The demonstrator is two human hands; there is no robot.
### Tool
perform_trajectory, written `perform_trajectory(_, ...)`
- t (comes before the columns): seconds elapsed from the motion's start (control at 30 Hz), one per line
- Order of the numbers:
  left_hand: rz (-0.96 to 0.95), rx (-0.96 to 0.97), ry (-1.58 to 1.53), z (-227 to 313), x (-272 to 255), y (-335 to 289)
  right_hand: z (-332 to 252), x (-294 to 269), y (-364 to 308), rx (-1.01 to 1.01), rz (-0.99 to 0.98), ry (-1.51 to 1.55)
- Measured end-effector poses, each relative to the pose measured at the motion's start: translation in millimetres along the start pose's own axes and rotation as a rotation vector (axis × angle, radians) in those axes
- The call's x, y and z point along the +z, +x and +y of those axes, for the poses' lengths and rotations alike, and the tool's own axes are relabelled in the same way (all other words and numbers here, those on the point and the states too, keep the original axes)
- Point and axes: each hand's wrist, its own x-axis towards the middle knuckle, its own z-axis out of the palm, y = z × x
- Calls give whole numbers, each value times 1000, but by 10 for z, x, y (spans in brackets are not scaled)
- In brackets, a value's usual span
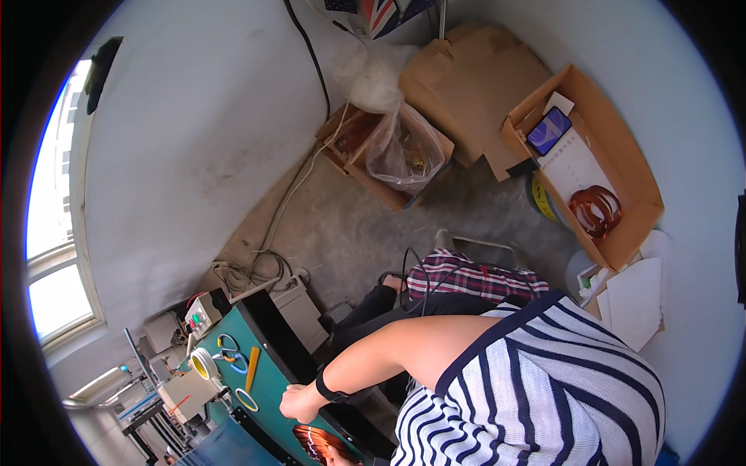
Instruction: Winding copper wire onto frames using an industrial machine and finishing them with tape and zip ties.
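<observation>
My right hand (301, 404) is closed in a fist above the green-topped table (272, 380), with a dark band around its wrist. Whatever its fingers pinch, if anything, is too small to make out. Only part of my left hand (339, 457) shows, at the bottom edge. Its fingers are on a coil of copper-coloured wire (312, 443), which is cut off by the frame. Beside my right hand lie a pale ring (246, 400), a yellow strip-like tool (252, 370), blue-handled scissors (228, 346) and a roll of tape (203, 363).
A small box with coloured buttons (203, 314) stands at the table's far end. On the right, a cardboard box (649, 198) holds a phone (549, 131) and more wire coils (596, 211). A plastic-lined carton (408, 159), plaid cloth (474, 276) and loose cables (260, 268) are farther off.
</observation>
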Motion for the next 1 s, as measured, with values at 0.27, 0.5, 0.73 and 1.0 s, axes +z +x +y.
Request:
perform_trajectory(0.27,121,30,-15,314,185,-112,45,37,16,-76,-55,-96)
perform_trajectory(0.5,215,60,-64,444,323,-132,13,4,9,-114,-89,-167)
perform_trajectory(0.73,305,82,-137,460,463,-189,18,44,-3,-130,-78,-177)
perform_trajectory(1.0,409,114,-233,454,497,-288,-43,87,44,-85,-68,-202)
